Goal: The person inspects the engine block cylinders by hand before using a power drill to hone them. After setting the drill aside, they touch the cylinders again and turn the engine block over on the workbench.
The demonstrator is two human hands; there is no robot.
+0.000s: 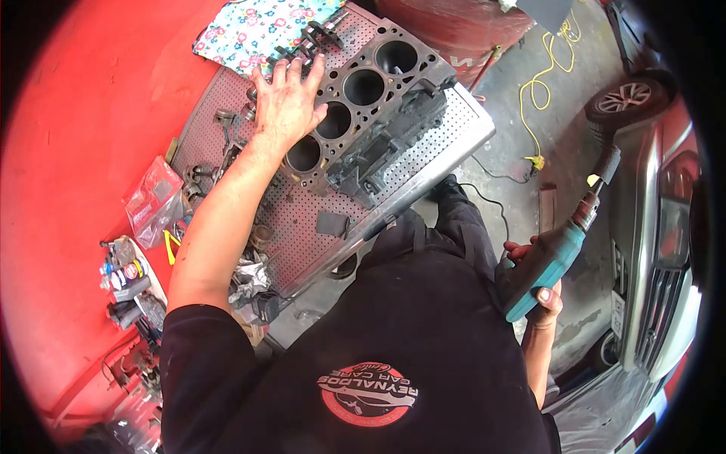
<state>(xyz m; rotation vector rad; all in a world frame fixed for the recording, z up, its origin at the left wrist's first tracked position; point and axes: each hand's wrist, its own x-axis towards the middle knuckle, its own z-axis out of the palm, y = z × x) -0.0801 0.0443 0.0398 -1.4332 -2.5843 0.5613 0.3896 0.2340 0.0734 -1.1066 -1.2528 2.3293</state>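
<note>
While engine block (360,113) lies bores-up on perforated bench (291,231), long axis slanting forward-right, left arm (231,216) extends forward, hand (287,106) palm-down at block's left edge, fingers splayed, unclenched; right hand (550,303), beside torso, grasps drill (548,265), its dark cylindrical tip (607,163) pointing forward-right

The perforated metal bench (299,214) carries an engine block (361,130).
</note>
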